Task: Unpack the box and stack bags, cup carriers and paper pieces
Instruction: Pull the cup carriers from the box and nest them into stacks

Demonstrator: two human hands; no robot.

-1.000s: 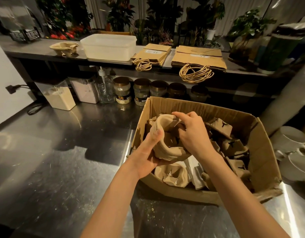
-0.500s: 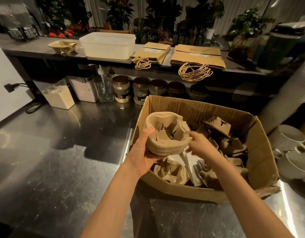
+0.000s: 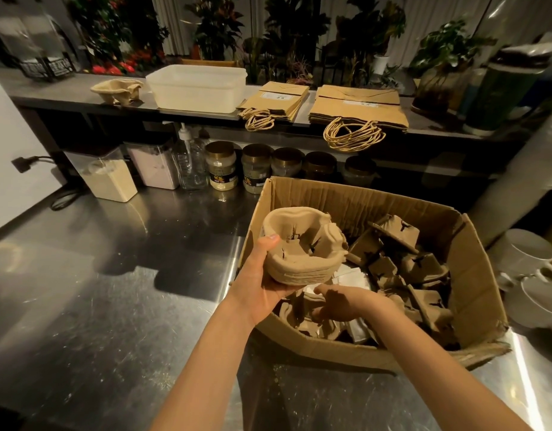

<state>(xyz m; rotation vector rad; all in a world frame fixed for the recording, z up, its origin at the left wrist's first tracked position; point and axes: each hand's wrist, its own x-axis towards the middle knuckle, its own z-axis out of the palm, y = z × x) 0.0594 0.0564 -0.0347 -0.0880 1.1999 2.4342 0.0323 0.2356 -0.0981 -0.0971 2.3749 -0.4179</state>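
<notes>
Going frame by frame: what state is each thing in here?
Brown cardboard box: open, partly full of carriers and white paper.
Nested beige pulp cup carriers: held above box by left hand.
Right hand: down in box among carriers, grip unclear.
Flat brown paper bags: two stacks on shelf.

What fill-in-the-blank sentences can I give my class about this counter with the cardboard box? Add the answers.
1. The left hand holds a stack of cup carriers, its ____ against the stack's side.
2. The right hand reaches ____ the cardboard box.
3. On the shelf, ____ piles of paper bags lie right of the white tub.
Answers: thumb; into; two.
</notes>
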